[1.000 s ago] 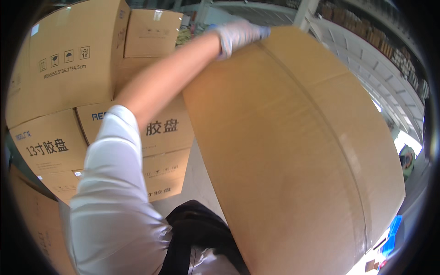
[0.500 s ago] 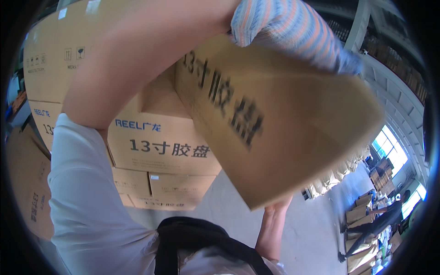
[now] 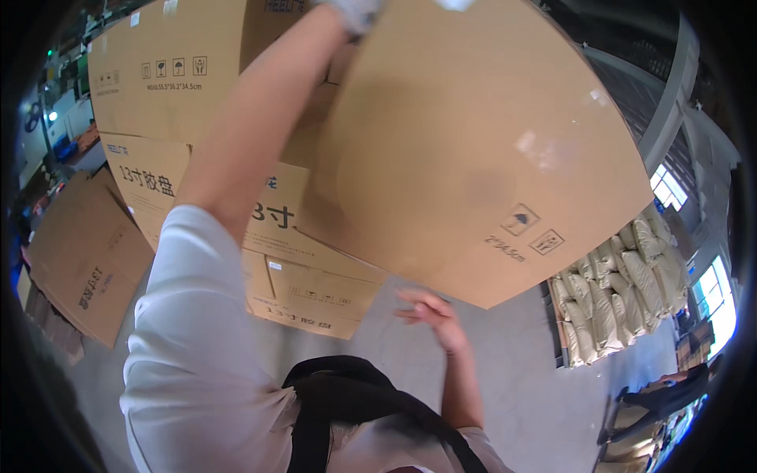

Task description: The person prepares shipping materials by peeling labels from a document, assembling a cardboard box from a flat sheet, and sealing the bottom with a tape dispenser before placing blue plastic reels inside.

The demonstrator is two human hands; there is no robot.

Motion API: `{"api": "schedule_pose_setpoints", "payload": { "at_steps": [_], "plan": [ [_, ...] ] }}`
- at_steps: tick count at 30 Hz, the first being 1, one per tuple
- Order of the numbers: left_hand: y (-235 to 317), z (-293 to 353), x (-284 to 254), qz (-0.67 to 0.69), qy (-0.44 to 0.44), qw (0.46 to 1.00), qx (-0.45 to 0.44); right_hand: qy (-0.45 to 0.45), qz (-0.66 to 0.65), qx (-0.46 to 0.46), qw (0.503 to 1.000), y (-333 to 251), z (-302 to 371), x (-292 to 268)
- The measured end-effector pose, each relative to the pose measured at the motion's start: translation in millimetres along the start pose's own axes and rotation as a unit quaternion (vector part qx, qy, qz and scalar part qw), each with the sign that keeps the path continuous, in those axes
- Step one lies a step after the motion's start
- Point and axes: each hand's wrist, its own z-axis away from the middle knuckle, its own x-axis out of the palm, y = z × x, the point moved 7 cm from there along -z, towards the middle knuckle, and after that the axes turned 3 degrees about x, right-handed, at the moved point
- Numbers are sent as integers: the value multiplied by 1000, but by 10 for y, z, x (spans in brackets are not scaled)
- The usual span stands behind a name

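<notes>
A large brown cardboard box (image 3: 473, 173) fills the upper middle and right, tilted, with its lower corner pointing toward me. My left hand (image 3: 356, 11), in a pale knitted glove, is raised at the top edge of the view beside the box's upper left side. Its fingers are out of sight, so their grip on the box cannot be made out. My right hand (image 3: 430, 311) looks bare and is just below the box's lower edge. Its fingers are spread and slightly bent, with nothing in them.
Stacked cardboard boxes (image 3: 169, 102) stand ahead and to the left. A flattened carton (image 3: 91, 260) leans at far left. On the right, a pallet holds several pale filled sacks (image 3: 615, 296). Another person (image 3: 662, 402) in dark clothing is at the lower right.
The box has turned, showing a broad side with handling symbols instead of the large-lettered face. My left hand has moved up and left; my right hand has come out from behind the box.
</notes>
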Motion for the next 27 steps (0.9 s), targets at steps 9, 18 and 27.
{"api": "schedule_pose_setpoints", "payload": {
  "at_steps": [9,18,27],
  "plan": [
    [-577,1191,-517,-113,159,977,-83,256,-162,-263,916,-885,228,-1065],
    [-327,2383,408,-283,274,919,18,263,-199,-212,920,-1277,-192,-1537],
    [-2072,3221,640,-210,521,826,40,141,-150,-202,957,-1727,-1235,-1236]
  ]
}}
